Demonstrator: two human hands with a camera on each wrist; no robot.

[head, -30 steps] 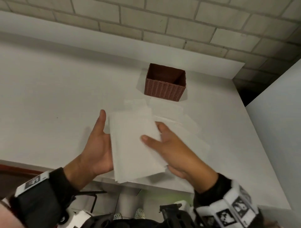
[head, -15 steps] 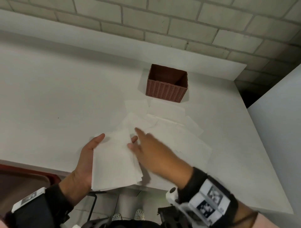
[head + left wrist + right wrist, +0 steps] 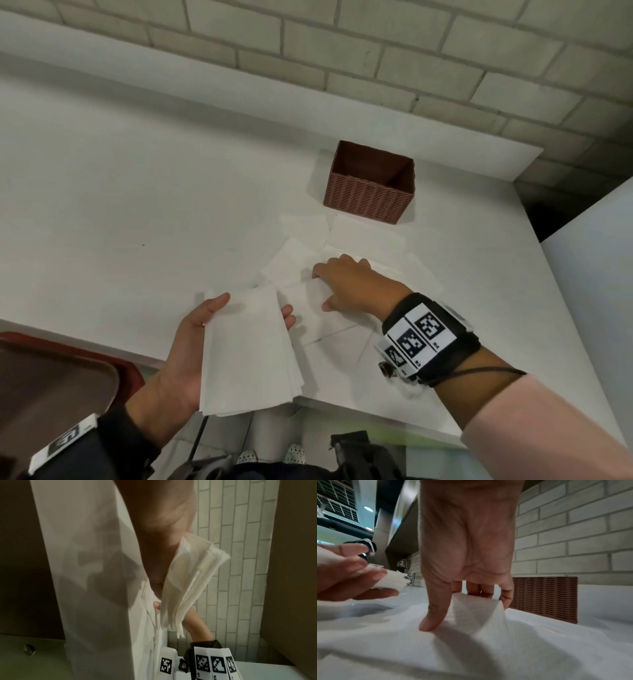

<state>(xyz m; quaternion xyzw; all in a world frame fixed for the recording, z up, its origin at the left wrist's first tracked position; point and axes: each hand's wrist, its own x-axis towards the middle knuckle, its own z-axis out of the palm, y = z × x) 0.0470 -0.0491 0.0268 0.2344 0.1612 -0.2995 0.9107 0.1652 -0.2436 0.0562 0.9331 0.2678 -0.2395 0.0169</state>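
No readable txt, just b/w code tags (image 3: 419, 337) on right wrist band (image 3: 457, 354).

White paper napkins: one stack held, the rest loose on the counter (image 3: 137, 205)

The stack of napkins (image 3: 248, 349) is white, oblong and several sheets thick, its near edges slightly fanned; it lies flat in the left grip (image 3: 178, 359), over the counter's near edge. A single napkin (image 3: 476, 609), thin and textured, has its far edge lifted, pinched by the right grip (image 3: 352, 287). The loose napkins (image 3: 363, 236) lie flat and overlapping farther back.
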